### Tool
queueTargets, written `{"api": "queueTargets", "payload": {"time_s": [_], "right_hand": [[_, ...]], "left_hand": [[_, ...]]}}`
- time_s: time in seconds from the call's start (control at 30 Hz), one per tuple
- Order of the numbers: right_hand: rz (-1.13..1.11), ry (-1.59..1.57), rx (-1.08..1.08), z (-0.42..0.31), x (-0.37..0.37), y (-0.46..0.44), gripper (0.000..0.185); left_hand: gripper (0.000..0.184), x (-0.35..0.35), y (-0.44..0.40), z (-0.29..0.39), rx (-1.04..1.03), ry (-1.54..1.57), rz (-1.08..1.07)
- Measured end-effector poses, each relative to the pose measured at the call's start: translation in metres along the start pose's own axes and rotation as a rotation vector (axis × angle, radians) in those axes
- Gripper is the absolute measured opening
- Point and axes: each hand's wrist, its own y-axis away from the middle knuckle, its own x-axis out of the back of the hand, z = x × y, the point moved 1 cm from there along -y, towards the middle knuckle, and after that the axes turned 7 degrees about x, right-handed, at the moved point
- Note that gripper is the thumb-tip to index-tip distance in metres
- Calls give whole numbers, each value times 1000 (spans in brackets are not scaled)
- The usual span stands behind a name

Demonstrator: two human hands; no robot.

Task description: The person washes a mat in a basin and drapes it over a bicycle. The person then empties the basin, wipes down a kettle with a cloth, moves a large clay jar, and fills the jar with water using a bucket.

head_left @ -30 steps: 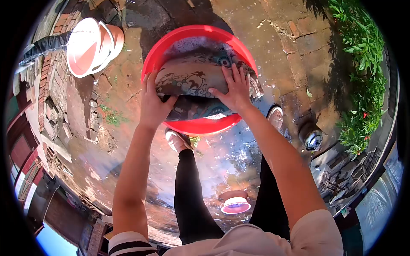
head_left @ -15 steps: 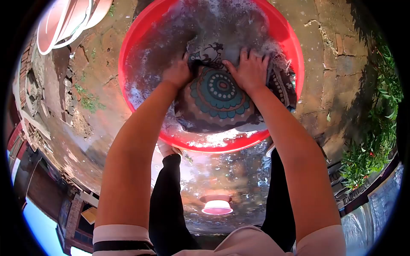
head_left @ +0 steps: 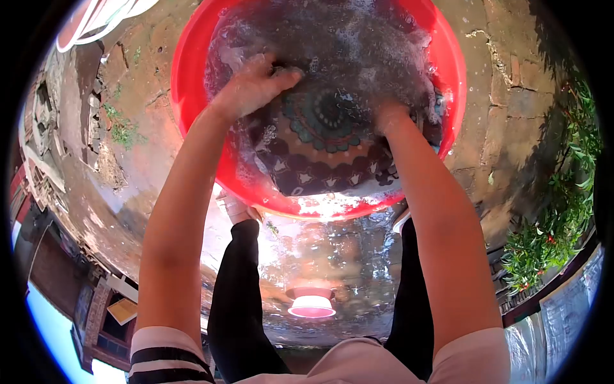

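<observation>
A large red basin (head_left: 189, 83) holds murky, sudsy water and a dark patterned cloth (head_left: 326, 168) with a teal round motif and a scalloped border. On the left side of the basin, my left hand (head_left: 256, 83) is at the water's surface beside the cloth, thumb and fingers apart, fingertips partly in the water. My right hand (head_left: 390, 114) is under the water on the cloth's right side; its fingers are hidden by water and suds. Part of the cloth lies below the surface.
A pink-white bucket (head_left: 96, 22) stands at the upper left. A small pink bowl (head_left: 311, 306) is on the wet brick ground between my legs. Green plants with red fruit (head_left: 550, 240) grow along the right side.
The view has come closer to the basin. The cloth, bunched and raised earlier, now lies lower in the water. My right hand has sunk under the surface, and my left hand has shifted up and left.
</observation>
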Motion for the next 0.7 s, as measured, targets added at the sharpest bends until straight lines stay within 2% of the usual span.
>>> {"api": "queueTargets", "payload": {"time_s": [0.03, 0.1, 0.13, 0.23, 0.33, 0.37, 0.47, 0.5, 0.53, 0.63, 0.7], "right_hand": [[34, 65, 26, -1, 13, 13, 57], [289, 67, 25, 1, 37, 35, 57], [444, 30, 14, 3, 46, 41, 57], [626, 1, 28, 13, 38, 49, 63], [383, -272, 10, 18, 23, 24, 73], [451, -368, -38, 19, 8, 17, 80], [505, -314, -144, 18, -23, -12, 82], [517, -314, -139, 18, -33, -18, 79], [533, -312, -131, 17, -40, -23, 75], [524, -337, -112, 17, -59, -31, 66], [448, -358, -73, 19, -65, -26, 60]], "left_hand": [[78, -3, 40, 23, -4, 319, 258], [93, -54, 78, 55, -146, -66, 459], [95, -67, 76, 52, -148, -103, 507], [103, -104, 48, 35, -164, -146, 619], [106, -122, 0, 17, -130, -226, 672], [107, -128, -14, 8, -152, -243, 670], [100, -146, -59, -13, -30, -339, 561], [94, -182, -84, -33, -253, 497, 553], [93, -182, -91, -48, -235, 488, 433], [90, -178, -95, -70, -153, 144, 160], [89, -174, -84, -76, -150, 173, 12]]}}
